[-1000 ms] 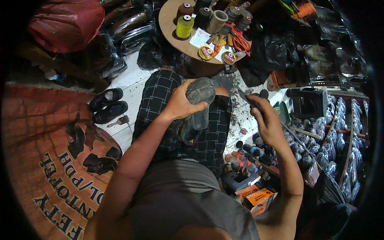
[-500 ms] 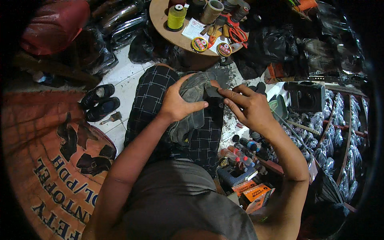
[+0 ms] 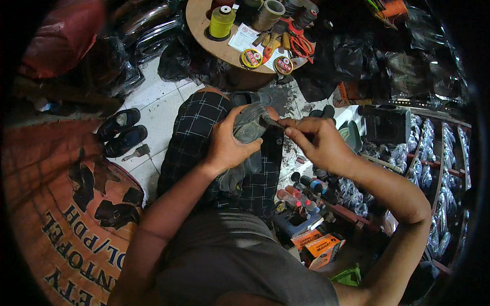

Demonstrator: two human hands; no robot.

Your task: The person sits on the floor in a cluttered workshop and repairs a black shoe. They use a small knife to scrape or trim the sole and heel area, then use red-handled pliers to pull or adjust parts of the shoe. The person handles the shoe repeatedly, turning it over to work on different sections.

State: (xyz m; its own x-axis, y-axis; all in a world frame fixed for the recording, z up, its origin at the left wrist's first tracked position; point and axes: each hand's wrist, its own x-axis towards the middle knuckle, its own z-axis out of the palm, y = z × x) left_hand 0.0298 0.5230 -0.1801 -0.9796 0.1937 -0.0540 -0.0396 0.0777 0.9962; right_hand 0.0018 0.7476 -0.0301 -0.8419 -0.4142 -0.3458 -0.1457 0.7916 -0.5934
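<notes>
A worn dark grey shoe (image 3: 248, 127) rests on my lap over the checked black trousers, with its ridged sole showing. My left hand (image 3: 227, 140) is closed around the shoe's side, thumb across it. At the shoe's far right edge, my right hand (image 3: 311, 137) pinches a thin dark flat piece (image 3: 272, 122) between thumb and fingers. The piece is seen nearly edge-on and touches the shoe; I cannot tell whether it is separate or a loose flap of it.
Ahead stands a round table (image 3: 204, 30) bearing a yellow thread spool (image 3: 221, 23), round tins (image 3: 251, 58) and red-handled scissors (image 3: 301, 46). Black shoes (image 3: 122, 132) and a brush (image 3: 137, 152) lie on the left floor. Bottles (image 3: 301, 199) and an orange box (image 3: 321, 245) are at right.
My right hand has tilted the dark piece from broad side to nearly edge-on, and my right elbow has swung outward. The view has shifted slightly.
</notes>
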